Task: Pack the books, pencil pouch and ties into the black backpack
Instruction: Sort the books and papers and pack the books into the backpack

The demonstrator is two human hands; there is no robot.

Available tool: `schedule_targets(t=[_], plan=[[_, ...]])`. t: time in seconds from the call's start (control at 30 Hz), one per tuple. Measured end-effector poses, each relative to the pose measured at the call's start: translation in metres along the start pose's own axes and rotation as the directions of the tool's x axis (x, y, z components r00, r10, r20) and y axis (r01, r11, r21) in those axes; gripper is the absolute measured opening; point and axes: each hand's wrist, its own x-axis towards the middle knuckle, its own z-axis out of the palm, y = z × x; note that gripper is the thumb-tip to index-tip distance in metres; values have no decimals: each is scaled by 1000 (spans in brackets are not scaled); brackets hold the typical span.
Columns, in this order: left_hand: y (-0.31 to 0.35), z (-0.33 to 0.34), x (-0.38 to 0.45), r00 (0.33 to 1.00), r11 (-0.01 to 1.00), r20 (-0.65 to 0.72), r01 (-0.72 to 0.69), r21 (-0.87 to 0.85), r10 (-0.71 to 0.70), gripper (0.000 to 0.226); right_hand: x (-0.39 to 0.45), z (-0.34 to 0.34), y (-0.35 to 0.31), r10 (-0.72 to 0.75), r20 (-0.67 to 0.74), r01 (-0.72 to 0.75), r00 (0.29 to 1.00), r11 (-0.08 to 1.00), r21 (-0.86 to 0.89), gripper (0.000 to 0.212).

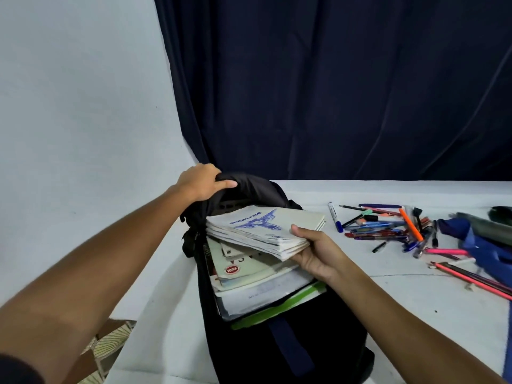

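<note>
The black backpack (pixel 288 347) lies on the white table with its mouth turned away from me. My left hand (pixel 202 182) grips the top flap of the backpack and holds it up. My right hand (pixel 315 252) holds a thin stack of white exercise books (pixel 266 230) with a blue drawing on the cover; their far end sits inside the opening. Below them more books (pixel 257 284) stick out of the bag, one with a red round label, one with a green edge. A blue pencil pouch (pixel 482 245) lies at the right edge. No ties can be made out.
Several pens, markers and pencils (pixel 388 227) lie scattered on the white table (pixel 388 295) to the right of the bag. Pink pencils (pixel 471 278) lie near the pouch. A dark blue curtain (pixel 332 87) hangs behind the table. Patterned floor (pixel 110 339) shows at lower left.
</note>
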Motion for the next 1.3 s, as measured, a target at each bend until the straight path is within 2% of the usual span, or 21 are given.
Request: schedule_targets(t=[0.03, 0.2, 0.4, 0.5, 0.8, 0.93, 1.0, 1.13, 1.2, 1.3], plan=[[-1, -1, 1, 1000, 1000, -2, -5, 26, 5, 59, 3, 5, 3, -13, -31, 13, 999, 1000, -3, 51], [-2, -4, -1, 998, 991, 15, -65, 117, 63, 58, 19, 23, 23, -44, -86, 44, 995, 999, -2, 30], [1, -4, -1, 997, 993, 19, -74, 88, 72, 58, 52, 48, 43, -39, -165, 48, 985, 998, 51, 42], [0, -3, -2, 997, 993, 7, -77, 86, 77, 60, 66, 57, 45, -58, -214, 70, 975, 996, 49, 41], [2, 3, -4, 992, 992, -17, -122, 22, 123, 60, 76, 65, 45, -58, -247, 67, 967, 997, 29, 44], [11, 10, -10, 979, 981, -103, -166, 95, 176, 35, 67, 59, 45, -11, -234, 8, 972, 1000, -15, 35], [23, 18, -12, 971, 974, -112, -200, 110, 212, 42, 60, 53, 44, 31, -225, -45, 974, 997, -58, 28], [43, 39, -5, 974, 962, 6, -226, 152, 228, 62, 50, 45, 41, 47, -240, -79, 970, 989, -126, 15], [45, 46, 1, 976, 959, 29, -219, 183, 217, 63, 47, 44, 41, 49, -258, -79, 965, 991, -109, 10], [46, 49, 8, 975, 951, 26, -221, 217, 221, 51, 47, 44, 42, 48, -269, -72, 962, 994, -81, 12]])
